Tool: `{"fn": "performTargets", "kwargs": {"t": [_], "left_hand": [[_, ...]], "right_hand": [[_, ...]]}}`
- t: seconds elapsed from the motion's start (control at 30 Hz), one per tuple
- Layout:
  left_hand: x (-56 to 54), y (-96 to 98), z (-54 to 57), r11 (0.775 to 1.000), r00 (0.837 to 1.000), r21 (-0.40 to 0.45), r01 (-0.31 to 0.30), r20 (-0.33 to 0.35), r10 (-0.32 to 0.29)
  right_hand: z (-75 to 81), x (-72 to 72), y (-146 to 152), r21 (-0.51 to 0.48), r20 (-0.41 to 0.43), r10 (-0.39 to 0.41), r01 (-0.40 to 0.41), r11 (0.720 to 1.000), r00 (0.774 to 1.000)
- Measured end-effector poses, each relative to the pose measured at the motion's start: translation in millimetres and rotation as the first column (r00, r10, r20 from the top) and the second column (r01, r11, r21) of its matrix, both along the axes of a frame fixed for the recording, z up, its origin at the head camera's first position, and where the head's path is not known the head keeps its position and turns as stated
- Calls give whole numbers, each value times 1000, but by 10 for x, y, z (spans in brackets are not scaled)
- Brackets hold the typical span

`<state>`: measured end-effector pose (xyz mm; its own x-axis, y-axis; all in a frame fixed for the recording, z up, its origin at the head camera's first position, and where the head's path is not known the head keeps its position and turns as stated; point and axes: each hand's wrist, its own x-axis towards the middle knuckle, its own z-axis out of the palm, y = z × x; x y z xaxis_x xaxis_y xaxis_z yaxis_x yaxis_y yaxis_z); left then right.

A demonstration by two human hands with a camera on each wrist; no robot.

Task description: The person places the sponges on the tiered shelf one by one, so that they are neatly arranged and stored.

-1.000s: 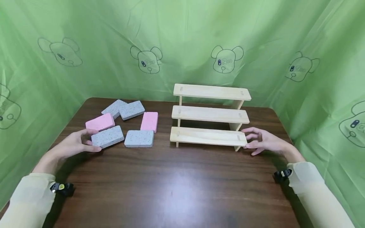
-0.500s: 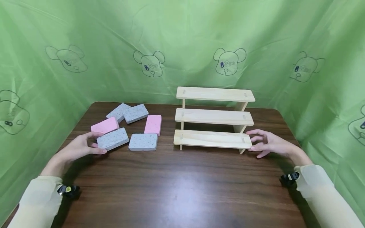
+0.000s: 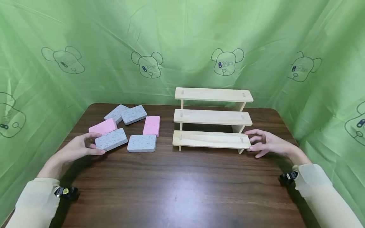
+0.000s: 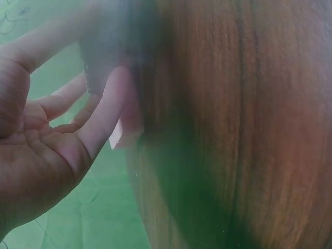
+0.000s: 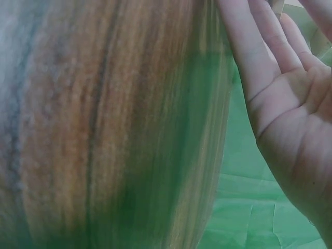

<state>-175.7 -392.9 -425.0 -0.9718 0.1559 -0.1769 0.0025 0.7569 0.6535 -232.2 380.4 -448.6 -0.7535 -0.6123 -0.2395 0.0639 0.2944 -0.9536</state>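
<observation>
My left hand point(image 3: 78, 147) grips the left end of a speckled grey sponge point(image 3: 112, 139), thumb at its front edge and fingers behind. In the left wrist view this sponge point(image 4: 106, 49) is dark and blurred between thumb and fingers. Its far side lies close to a pink sponge point(image 3: 103, 126); whether they touch cannot be told. My right hand point(image 3: 271, 144) holds the right end of the lowest board of a three-step wooden display stand point(image 3: 211, 139), thumb at the front corner and forefinger at the back corner. In the right wrist view my palm point(image 5: 295, 109) shows, the stand mostly out of frame.
Another grey sponge point(image 3: 141, 143) lies flat to the right, below an upright-lying pink sponge point(image 3: 151, 126). Behind, one grey sponge point(image 3: 134, 114) overlaps another grey sponge point(image 3: 116, 113). The dark wooden table point(image 3: 176, 183) ends at green curtains point(image 3: 182, 47) behind and at both sides.
Only the head camera's view has shifted slightly. Both hands, the sponges and the stand keep their places relative to one another.
</observation>
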Motion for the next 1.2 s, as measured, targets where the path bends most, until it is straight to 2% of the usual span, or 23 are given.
{"fn": "performTargets", "kwargs": {"t": [0.17,0.37,0.6,0.83,1.0,1.2], "left_hand": [[-24,28,45,1000,999,11,16,-31,-15],[-99,155,173,999,999,31,35,-39,-34],[-258,405,344,997,996,17,75,-51,-74],[-401,657,522,993,995,78,93,-55,-88],[-462,841,622,992,994,79,97,-66,-92],[-548,1030,780,988,986,60,145,-87,-139]], "right_hand": [[4,17,3,-17,-7,15,-15,1000,1000],[3,56,9,-19,1,7,-7,1000,1000],[23,80,32,-20,7,-1,2,1000,1000],[-2,26,40,-28,1,-2,2,1000,1000],[-19,20,39,-24,6,0,0,1000,1000],[-29,16,20,-19,12,-6,7,1000,1000]]}}
